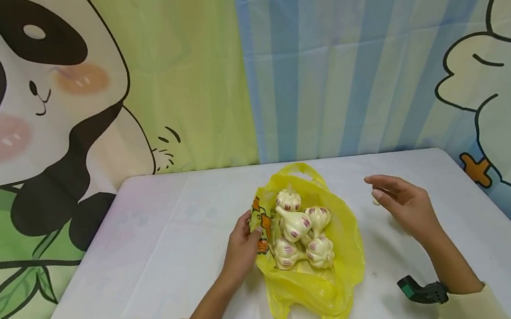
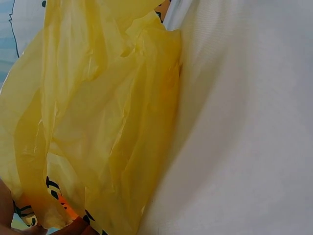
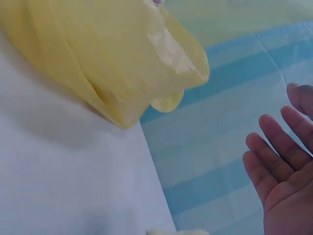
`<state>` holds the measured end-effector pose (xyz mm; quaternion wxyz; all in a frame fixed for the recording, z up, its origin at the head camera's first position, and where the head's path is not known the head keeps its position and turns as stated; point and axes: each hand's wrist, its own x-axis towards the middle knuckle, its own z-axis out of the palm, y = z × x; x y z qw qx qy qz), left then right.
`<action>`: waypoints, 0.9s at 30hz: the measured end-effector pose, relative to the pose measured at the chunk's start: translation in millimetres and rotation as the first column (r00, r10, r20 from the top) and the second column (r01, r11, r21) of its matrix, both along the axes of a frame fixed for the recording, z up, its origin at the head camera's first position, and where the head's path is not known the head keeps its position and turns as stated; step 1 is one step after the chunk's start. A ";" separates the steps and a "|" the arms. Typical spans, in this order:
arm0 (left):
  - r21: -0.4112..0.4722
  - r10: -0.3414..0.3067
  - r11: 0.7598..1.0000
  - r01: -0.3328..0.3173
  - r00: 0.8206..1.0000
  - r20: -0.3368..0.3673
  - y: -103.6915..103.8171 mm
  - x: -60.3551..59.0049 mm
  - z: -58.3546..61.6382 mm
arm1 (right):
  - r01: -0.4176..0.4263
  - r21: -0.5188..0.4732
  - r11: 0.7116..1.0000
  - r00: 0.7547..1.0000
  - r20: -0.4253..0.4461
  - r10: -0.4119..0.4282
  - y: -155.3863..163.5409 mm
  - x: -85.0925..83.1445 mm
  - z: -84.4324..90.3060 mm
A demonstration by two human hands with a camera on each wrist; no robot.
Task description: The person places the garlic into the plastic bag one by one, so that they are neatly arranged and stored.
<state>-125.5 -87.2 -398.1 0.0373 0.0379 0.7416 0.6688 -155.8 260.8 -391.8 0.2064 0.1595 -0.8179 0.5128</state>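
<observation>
Bag (image 1: 318, 279) is lying lengthwise toward the person; left hand (image 1: 242, 246) is pinching its near-left rim, right hand (image 1: 404, 205) is hovering open, holding nothing, farther from the garlic (image 1: 299, 228).

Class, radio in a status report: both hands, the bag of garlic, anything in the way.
Left hand pinches yellow bag edge. Right hand open, above table, holds nothing. Garlic bulbs lie on the open bag. One loose garlic piece beside right hand.

Yellow plastic bag (image 1: 320, 279) lying open on table – five garlic bulbs (image 1: 300, 231) clustered inside, white with purple streaks.
</observation>
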 end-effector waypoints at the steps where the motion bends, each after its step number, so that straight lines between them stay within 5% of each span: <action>1: -0.001 0.000 1.000 0.000 1.000 0.000 -0.1 0.1 0.0 | 0.021 0.001 1.000 1.000 0.005 -0.021 3.2 0.5 0.1; 20: 0.000 -0.010 1.000 0.010 1.000 -0.001 -1.4 2.4 6.0 | 0.294 -0.125 0.948 0.948 0.167 -0.272 71.7 6.6 -9.9; 27: 0.013 0.001 1.000 -0.001 1.000 -0.001 -3.2 -8.1 -13.6 | 0.337 -0.145 0.930 0.924 0.240 -0.298 82.9 1.0 -22.9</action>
